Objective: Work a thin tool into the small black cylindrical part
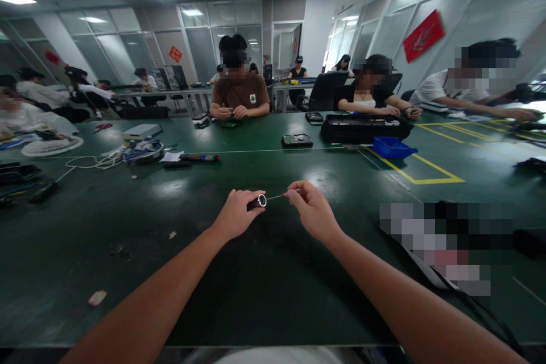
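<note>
Over the green table, my left hand point(235, 213) is closed around a small black cylinder with a bright ring at its end point(261, 201); it looks like a flashlight head, though its exact kind is unclear. My right hand point(314, 210) pinches the red-ended handle of a thin screwdriver point(275, 197). Its slim metal shaft points left, reaching the ringed end or stopping right beside it. Whether the tip touches or sits inside the ring is too small to tell. My fingers hide most of the cylinder and the screwdriver's handle.
A hard drive point(297, 140) and a blue bin point(393, 148) lie farther out. Left of them are a dark pen-like tool point(200, 157) and a pile of cables point(143, 151). Across the green table point(273, 273) sits a person in brown point(241, 91). A blurred-out flat object point(443, 250) is at right.
</note>
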`<state>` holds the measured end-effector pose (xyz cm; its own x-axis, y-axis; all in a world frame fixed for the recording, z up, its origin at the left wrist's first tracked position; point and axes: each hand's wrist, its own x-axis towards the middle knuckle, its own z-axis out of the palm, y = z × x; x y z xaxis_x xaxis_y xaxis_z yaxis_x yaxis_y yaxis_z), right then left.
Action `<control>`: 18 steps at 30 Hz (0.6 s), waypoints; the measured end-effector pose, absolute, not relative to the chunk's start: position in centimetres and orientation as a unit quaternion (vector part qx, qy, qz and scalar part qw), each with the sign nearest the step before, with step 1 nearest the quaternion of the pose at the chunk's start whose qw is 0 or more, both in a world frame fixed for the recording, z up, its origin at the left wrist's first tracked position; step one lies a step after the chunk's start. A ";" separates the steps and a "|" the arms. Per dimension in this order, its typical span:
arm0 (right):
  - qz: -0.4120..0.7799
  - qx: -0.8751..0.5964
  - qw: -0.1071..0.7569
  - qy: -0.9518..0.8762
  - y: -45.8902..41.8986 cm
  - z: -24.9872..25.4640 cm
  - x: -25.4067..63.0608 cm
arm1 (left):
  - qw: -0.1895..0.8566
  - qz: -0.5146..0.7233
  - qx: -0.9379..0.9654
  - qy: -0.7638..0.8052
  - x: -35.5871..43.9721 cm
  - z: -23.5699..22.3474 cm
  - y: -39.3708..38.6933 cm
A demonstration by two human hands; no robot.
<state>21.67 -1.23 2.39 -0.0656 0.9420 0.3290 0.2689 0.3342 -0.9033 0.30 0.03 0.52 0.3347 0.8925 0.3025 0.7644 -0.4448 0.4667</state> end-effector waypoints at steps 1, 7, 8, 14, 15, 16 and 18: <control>0.358 -0.464 0.511 -0.629 -1.0 2.2 21.6 | 0.126 0.271 0.807 0.509 0.3 0.7 0.0; 0.517 -0.465 0.576 -0.429 1.0 0.5 22.1 | 0.104 0.285 0.834 0.460 0.5 1.2 -0.1; 0.520 -0.468 0.580 -0.418 1.1 0.4 22.2 | 0.102 0.272 0.837 0.463 0.4 1.1 0.0; 0.480 -0.457 0.593 -0.458 0.4 0.7 21.7 | 0.098 0.262 0.837 0.471 0.4 1.0 0.0; 0.472 -0.457 0.591 -0.467 0.3 0.7 21.6 | 0.099 0.262 0.836 0.472 0.5 1.1 0.0; 0.466 -0.457 0.590 -0.475 0.2 0.7 21.5 | 0.101 0.262 0.836 0.472 0.5 1.1 -0.1; 0.457 -0.456 0.589 -0.486 0.1 0.7 21.4 | 0.104 0.262 0.835 0.473 0.6 1.1 -0.2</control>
